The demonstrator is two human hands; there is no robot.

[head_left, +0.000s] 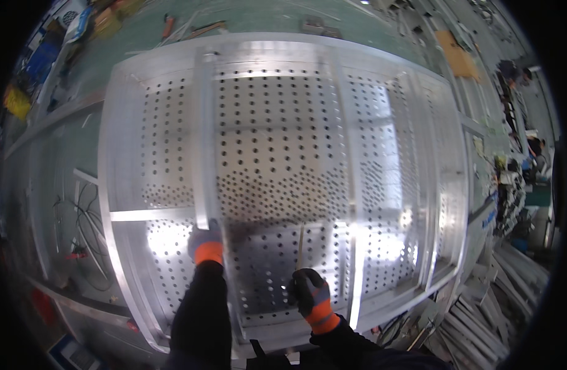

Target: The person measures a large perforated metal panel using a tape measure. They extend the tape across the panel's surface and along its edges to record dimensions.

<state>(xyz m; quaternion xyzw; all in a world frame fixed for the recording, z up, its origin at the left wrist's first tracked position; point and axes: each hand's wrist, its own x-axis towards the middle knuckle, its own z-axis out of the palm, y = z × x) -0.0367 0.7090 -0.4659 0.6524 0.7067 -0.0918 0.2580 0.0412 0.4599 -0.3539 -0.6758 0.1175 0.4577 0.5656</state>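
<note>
A large silvery metal frame (107, 154) lies before me, with panels pierced by rows of round holes (277, 139) set in it. My left hand (206, 242), in a dark glove with an orange cuff, is closed on a long metal bar (201, 142) left of the middle; its fingertips are partly hidden. Lower and to the right, my right hand (309, 295), gloved alike, is closed around a thin yellowish strip (301, 246). The strip points away from me over the perforated panel. What kind of strip it is, I cannot make out.
An orange-handled tool (168, 26) lies on the green floor beyond the frame. Cables (89, 228) and thin metal pieces lie at the left. Long metal profiles (471, 327) are piled at the lower right. People (515, 73) are at the far right.
</note>
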